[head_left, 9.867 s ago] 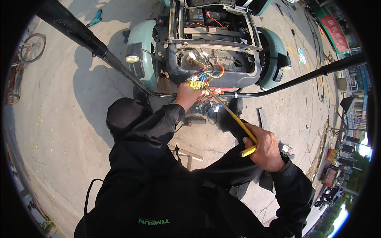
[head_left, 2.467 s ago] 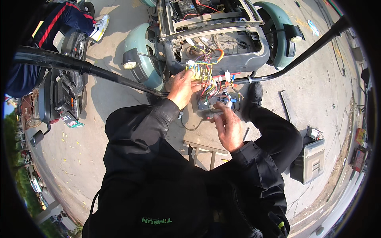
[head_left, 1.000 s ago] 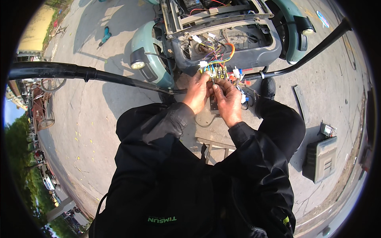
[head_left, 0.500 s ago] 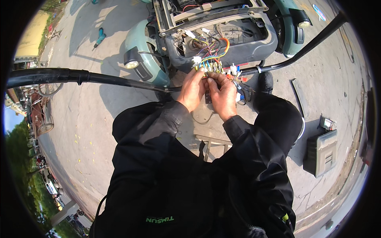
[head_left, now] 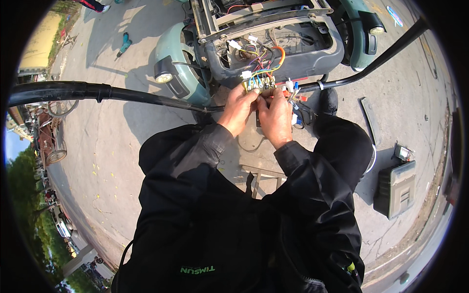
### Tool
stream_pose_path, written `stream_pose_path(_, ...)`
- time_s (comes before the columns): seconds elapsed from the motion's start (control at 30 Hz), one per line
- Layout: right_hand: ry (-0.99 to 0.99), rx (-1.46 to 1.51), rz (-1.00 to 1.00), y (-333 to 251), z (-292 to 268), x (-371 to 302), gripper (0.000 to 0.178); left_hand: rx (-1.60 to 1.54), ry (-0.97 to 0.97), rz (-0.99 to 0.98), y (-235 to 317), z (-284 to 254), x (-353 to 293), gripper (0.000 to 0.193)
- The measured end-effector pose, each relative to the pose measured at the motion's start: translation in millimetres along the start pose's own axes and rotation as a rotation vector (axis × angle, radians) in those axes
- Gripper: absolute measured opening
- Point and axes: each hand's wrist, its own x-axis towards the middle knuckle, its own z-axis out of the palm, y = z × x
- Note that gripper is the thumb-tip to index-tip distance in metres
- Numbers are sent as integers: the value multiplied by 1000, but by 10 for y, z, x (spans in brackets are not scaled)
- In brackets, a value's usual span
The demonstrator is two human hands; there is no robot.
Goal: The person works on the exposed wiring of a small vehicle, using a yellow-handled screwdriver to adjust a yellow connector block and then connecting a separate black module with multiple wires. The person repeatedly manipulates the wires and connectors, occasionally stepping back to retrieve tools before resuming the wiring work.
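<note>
Both hands meet at a small block of connectors (head_left: 262, 84) with pale and metallic rows and coloured wires running into its far side. My left hand (head_left: 238, 112) grips the block's left end, thumb on its near face. My right hand (head_left: 276, 120) is closed at the near right side, its fingertips pinched close to the left thumb. Whatever lies between those fingertips is hidden. A loom of yellow, orange, blue and dark wires (head_left: 266, 61) leads back into the grey vehicle body. Loose white, blue and red plugs (head_left: 291, 87) hang just right of my right hand.
A black bar (head_left: 146, 99) crosses in front of the green-fendered vehicle (head_left: 183, 68). A wooden stool (head_left: 264, 171) stands between my legs. A grey toolbox (head_left: 395, 189) sits at the right, and a teal cordless tool (head_left: 124, 45) lies on the concrete at the far left.
My left thumb has shifted right along the block, and the block's face shows at a slightly different tilt. The right fingers have moved a little. A person's leg and shoe appear at the far left.
</note>
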Motion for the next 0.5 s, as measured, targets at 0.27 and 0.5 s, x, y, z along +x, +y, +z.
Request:
stream_pose_path(0.27,-24,-158,-186,41,-86,-241,23,-34,-45,-34,-7,-100,64,31)
stream_pose_path(0.5,90,-240,-325,46,-310,-145,16,-69,-46,-37,-26,-114,88,32)
